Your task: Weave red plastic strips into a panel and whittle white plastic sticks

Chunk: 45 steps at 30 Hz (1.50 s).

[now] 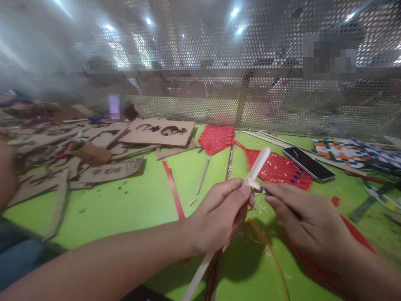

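Dark and mostly hidden, a tool (263, 190) sits in the curled right hand (308, 217); the left hand (221, 211) hugs a pale stick (260, 164), far end out, near end cut off.

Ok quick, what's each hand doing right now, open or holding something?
Left hand: closed, holding a pale wooden strip.
Right hand: closed on a small tool, perhaps a knife, mostly hidden in the grip.

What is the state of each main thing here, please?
Left hand: closed around pale strip
Pale strip: held slanting
Right hand: closed on small tool
Phone: lying, screen dark
Narrow red strip: lying flat
Cardboard sheet: lying, shapes cut through
Red pentagonal piece: woven, lying flat
Other red piece: woven, partly hidden
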Motion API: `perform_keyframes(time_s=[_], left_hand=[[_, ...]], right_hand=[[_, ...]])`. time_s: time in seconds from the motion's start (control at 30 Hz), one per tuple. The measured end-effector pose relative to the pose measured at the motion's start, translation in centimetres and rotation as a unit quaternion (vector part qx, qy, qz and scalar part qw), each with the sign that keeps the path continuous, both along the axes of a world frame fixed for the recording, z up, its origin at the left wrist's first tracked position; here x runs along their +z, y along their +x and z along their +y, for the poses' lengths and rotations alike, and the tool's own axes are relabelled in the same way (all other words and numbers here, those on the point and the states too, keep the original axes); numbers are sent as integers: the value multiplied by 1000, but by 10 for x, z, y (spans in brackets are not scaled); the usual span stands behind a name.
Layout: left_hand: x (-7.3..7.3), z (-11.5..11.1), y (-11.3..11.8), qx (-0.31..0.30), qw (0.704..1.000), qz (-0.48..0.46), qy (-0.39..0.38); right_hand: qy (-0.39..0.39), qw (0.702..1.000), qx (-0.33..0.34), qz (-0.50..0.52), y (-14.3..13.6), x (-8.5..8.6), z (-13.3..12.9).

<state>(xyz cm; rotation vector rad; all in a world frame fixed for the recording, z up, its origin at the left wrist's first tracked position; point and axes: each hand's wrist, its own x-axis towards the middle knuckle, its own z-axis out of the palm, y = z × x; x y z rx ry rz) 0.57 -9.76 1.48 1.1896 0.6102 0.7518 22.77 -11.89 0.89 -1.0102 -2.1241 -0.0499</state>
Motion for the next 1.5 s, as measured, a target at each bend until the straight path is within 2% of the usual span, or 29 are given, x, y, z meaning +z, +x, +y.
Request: perform_keyframes(time_s=[0.1,0.23,0.4,0.53,0.63,0.77,0.93,1.0,1.23,1.43,1.5], left_hand=[[-2,0,1,-2,1000,0,8],[-1,0,0,2,1000,17,11],[1,6,-3,-23,999,18,14],[-5,12,0,-56,998,-7,-20],[-8,13,2,-82,996,-25,-36],[-6,10,2,-74,997,18,-27],[-3,5,0,-61,995,67,42],[-3,4,-1,-64,995,57,46],[2,3,-1,-75,997,8,-21],[-6,9,3,-95,993,-58,-44],[-6,8,3,-103,990,-82,-50]], right_hand=[[-10,999,32,4,-12,0,-4],[-14,1000,22,2,-9,-2,-1],[1,1000,-7,13,-5,-7,2],[-34,998,-47,23,0,-8,3],[-29,997,-65,24,4,-8,5],[-10,999,-49,11,4,-8,6],[-6,1000,5,0,-3,-6,3],[5,1000,3,-5,-4,-5,2],[46,998,-26,-20,0,-5,-1],[64,997,-29,-38,0,-13,4],[60,995,-63,-39,12,-14,10]])
